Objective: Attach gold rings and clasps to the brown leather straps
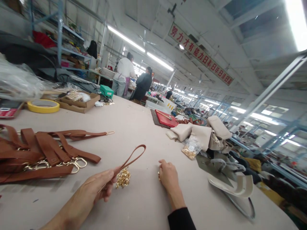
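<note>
My left hand [92,188] is closed around a narrow brown leather strap [131,155]; its bent end stands out beyond the fingers as a loop. Just past those fingers, a small heap of gold metal hardware [123,178] lies on the table. Over the table to the right, my right hand [169,175] has its fingers curled in. A small glint shows at its left edge, but what it holds is hidden. Left of both hands are piled wider brown leather straps [48,148] with gold clasps and rings.
A yellow tape roll [43,106], a cardboard box [80,104] and a green box [106,91] stand at back left. Cream bag pieces [200,136], a plastic bag of gold hardware [190,150] and a red leather piece [165,118] lie right. Two people [124,72] stand beyond the table [141,204].
</note>
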`<state>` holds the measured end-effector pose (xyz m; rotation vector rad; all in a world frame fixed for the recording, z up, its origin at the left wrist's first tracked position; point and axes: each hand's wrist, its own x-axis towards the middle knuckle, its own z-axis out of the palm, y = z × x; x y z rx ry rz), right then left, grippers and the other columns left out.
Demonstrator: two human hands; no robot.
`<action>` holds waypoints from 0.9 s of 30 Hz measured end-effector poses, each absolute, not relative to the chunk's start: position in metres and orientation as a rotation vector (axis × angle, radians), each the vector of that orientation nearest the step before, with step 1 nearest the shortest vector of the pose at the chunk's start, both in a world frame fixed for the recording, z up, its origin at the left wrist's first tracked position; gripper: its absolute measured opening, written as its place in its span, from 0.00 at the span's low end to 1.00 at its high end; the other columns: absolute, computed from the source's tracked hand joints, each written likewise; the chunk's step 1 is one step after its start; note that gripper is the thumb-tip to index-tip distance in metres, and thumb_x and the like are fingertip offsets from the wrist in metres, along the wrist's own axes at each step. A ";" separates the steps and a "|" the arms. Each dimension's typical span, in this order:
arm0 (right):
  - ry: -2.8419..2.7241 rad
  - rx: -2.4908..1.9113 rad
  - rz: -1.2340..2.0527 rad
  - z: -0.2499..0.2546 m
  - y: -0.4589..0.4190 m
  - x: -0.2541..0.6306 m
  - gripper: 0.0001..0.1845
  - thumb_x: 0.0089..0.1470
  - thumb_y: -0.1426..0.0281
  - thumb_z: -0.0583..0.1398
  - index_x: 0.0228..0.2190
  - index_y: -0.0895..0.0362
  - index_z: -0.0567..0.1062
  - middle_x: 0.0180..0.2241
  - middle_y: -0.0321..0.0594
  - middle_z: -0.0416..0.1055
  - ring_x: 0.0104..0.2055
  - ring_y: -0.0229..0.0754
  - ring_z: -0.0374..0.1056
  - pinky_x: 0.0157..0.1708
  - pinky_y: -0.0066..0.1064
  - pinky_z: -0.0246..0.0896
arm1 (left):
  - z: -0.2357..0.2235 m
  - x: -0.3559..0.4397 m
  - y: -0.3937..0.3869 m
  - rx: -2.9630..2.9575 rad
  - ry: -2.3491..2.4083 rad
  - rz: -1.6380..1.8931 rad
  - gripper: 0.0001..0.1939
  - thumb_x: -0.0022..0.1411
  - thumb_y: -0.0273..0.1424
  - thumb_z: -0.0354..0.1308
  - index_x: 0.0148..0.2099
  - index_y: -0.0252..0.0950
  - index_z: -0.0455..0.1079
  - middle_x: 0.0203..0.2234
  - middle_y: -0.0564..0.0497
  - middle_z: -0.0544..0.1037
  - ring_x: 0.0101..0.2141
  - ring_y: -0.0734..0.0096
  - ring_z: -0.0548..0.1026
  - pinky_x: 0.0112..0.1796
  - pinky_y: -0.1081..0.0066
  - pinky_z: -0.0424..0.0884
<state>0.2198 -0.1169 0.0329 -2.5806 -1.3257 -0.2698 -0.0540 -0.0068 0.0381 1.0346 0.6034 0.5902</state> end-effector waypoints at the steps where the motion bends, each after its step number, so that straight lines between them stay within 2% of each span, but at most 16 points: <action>1: -1.326 -2.590 -0.283 0.033 -0.115 0.220 0.18 0.55 0.80 0.54 0.44 0.55 0.76 0.34 0.46 0.76 0.40 0.47 0.69 0.41 0.32 0.57 | 0.035 -0.054 -0.005 1.035 0.610 0.583 0.23 0.53 0.47 0.62 0.44 0.35 0.75 0.24 0.53 0.70 0.25 0.72 0.65 0.23 0.76 0.64; 5: -1.297 -2.577 -0.318 0.032 -0.110 0.222 0.18 0.52 0.81 0.54 0.42 0.56 0.77 0.34 0.49 0.76 0.39 0.48 0.70 0.40 0.34 0.58 | 0.025 -0.049 0.001 1.085 0.631 0.514 0.28 0.50 0.46 0.65 0.49 0.35 0.73 0.19 0.55 0.70 0.21 0.75 0.64 0.20 0.78 0.54; 8: -1.264 -2.494 -0.302 0.032 -0.109 0.225 0.17 0.52 0.81 0.54 0.39 0.58 0.78 0.33 0.49 0.76 0.39 0.48 0.70 0.40 0.35 0.59 | 0.026 -0.045 0.001 1.094 0.646 0.457 0.32 0.43 0.48 0.68 0.47 0.33 0.73 0.18 0.54 0.71 0.19 0.76 0.64 0.19 0.78 0.47; 10: -1.254 -2.396 -0.247 0.033 -0.110 0.224 0.15 0.53 0.80 0.54 0.38 0.58 0.77 0.32 0.47 0.77 0.38 0.47 0.71 0.40 0.34 0.61 | 0.033 -0.044 -0.002 1.107 0.655 0.445 0.30 0.42 0.48 0.67 0.43 0.32 0.73 0.17 0.55 0.70 0.18 0.77 0.63 0.19 0.78 0.45; 13: -1.254 -2.209 -0.118 0.036 -0.110 0.207 0.11 0.57 0.74 0.54 0.37 0.58 0.75 0.33 0.42 0.77 0.36 0.43 0.72 0.38 0.32 0.65 | 0.046 -0.046 -0.010 1.152 0.667 0.466 0.24 0.47 0.46 0.63 0.40 0.33 0.71 0.18 0.55 0.71 0.16 0.79 0.61 0.20 0.78 0.43; 16: -1.162 -1.849 0.143 0.041 -0.111 0.170 0.09 0.56 0.65 0.58 0.34 0.57 0.74 0.31 0.39 0.76 0.32 0.41 0.72 0.34 0.31 0.68 | 0.055 -0.047 -0.015 1.168 0.676 0.490 0.19 0.48 0.43 0.61 0.36 0.33 0.70 0.18 0.55 0.72 0.18 0.77 0.64 0.20 0.78 0.47; 20: -1.108 -1.474 0.407 0.048 -0.113 0.110 0.06 0.52 0.67 0.64 0.31 0.56 0.74 0.28 0.37 0.74 0.29 0.39 0.70 0.30 0.30 0.66 | 0.053 -0.048 -0.016 1.178 0.600 0.583 0.13 0.49 0.38 0.61 0.33 0.34 0.69 0.20 0.55 0.72 0.22 0.75 0.68 0.25 0.75 0.62; 23: -1.249 -1.416 0.336 0.049 -0.111 0.080 0.02 0.56 0.70 0.61 0.32 0.54 0.74 0.30 0.37 0.74 0.32 0.39 0.70 0.32 0.29 0.66 | 0.051 -0.050 -0.018 1.227 0.572 0.641 0.10 0.51 0.35 0.60 0.33 0.33 0.69 0.21 0.56 0.71 0.23 0.75 0.68 0.27 0.74 0.65; 27: -1.414 -1.413 0.141 0.048 -0.106 0.068 0.05 0.58 0.74 0.58 0.32 0.53 0.73 0.32 0.36 0.75 0.36 0.39 0.71 0.38 0.29 0.65 | 0.051 -0.051 -0.021 1.304 0.598 0.678 0.10 0.55 0.36 0.58 0.33 0.33 0.70 0.22 0.55 0.71 0.23 0.75 0.69 0.27 0.75 0.65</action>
